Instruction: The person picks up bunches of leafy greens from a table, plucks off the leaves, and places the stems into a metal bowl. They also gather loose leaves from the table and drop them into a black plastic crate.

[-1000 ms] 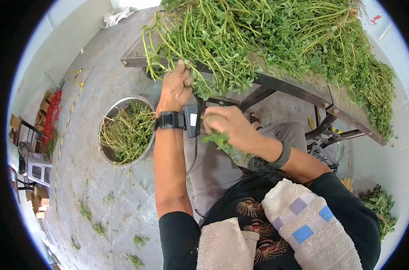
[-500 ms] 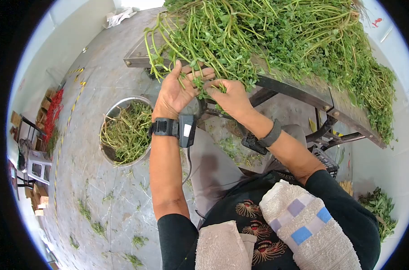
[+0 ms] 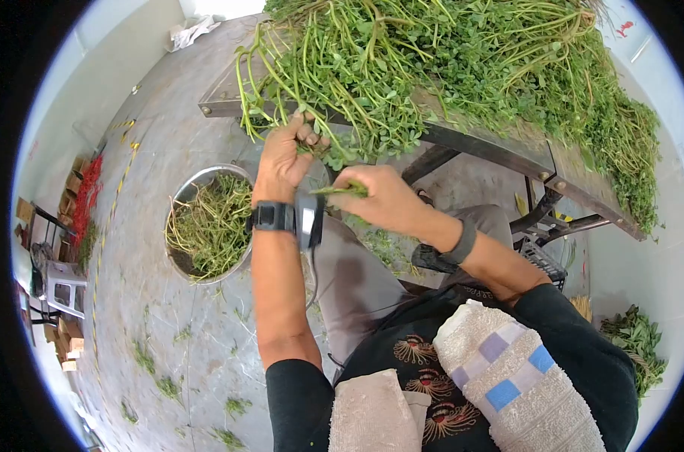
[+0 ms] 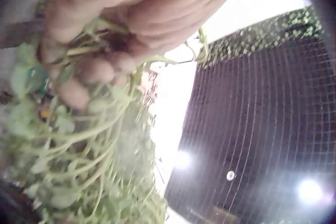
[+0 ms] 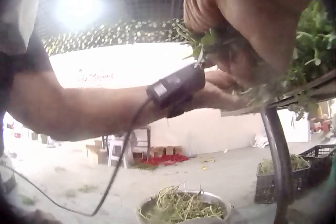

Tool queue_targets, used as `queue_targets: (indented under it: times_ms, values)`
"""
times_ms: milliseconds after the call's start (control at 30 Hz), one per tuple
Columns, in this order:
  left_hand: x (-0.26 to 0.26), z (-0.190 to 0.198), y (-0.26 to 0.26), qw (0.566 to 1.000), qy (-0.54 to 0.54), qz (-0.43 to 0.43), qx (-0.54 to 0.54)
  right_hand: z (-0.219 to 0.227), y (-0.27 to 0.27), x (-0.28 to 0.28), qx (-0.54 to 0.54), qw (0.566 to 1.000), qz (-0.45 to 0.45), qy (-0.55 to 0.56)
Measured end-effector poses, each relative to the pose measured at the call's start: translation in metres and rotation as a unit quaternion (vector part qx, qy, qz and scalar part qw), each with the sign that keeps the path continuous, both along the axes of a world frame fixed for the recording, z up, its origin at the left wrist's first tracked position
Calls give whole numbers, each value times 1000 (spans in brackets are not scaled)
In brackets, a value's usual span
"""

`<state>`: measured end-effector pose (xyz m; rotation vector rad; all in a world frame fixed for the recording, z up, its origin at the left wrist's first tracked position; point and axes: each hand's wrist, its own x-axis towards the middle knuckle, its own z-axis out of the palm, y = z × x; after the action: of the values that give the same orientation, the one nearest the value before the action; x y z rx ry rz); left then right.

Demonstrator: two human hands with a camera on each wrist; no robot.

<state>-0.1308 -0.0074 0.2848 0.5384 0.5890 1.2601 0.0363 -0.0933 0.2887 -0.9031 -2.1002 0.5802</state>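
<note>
At the table's front edge, my left hand (image 3: pixel 288 153) curls its fingers round some leafy green stems (image 4: pixel 84 50). The stems hang from a big heap of leafy greens (image 3: pixel 372 83) on the table. Lower and to the right, close by the left wrist, my right hand (image 3: pixel 378 196) grips a small bunch of green sprigs (image 3: pixel 342 190), whose stem ends point left. Leaves (image 5: pixel 206 43) stick out from under the right hand in the right wrist view. The rest of the bunch is hidden in the palm.
A metal basin (image 3: pixel 245 256) of plucked stems (image 3: pixel 214 222) stands on the floor at the left. The wooden table (image 3: pixel 236 87) has a dark metal frame. Scraps of green (image 3: pixel 169 388) lie on the floor. Black crates (image 5: pixel 278 184) show in the right wrist view.
Half a second ago both hands met at the hanging stems, the left with fingers spread. Now the left fingers curl round stems, and the right hand has pulled down toward the body with sprigs.
</note>
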Motion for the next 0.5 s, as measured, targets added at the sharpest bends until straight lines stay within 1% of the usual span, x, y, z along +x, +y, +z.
queue_targets:
  times_ms: [33,67,100,133,167,200,233,367,433,467,500]
  values:
    - [2,11,-8,999,16,13,-28,7,-3,7,-115,992,-18,47]
    - [-1,12,-10,999,19,15,-30,16,-6,14,-228,968,-34,94]
    - [-3,14,-11,999,25,-7,-31,26,-6,22,-286,948,-71,123]
    - [-3,16,-11,999,32,-31,-30,25,-4,28,-285,948,-71,124]
    - [-2,19,-11,999,32,-32,-27,23,-1,34,-314,923,-62,212]
    - [0,23,-12,995,95,-22,-15,25,0,35,-341,890,-52,298]
    - [2,25,-14,987,158,-12,-5,27,-1,36,-358,877,-62,314]
    - [11,19,-7,985,173,2,-15,33,8,24,-351,876,-45,327]
    - [8,20,-9,991,131,-31,-6,35,15,14,-336,867,-32,366]
    - [7,20,-9,990,134,-32,-5,33,21,9,-335,866,-31,369]
    - [5,20,-10,991,129,-36,-10,30,28,4,-323,872,-50,365]
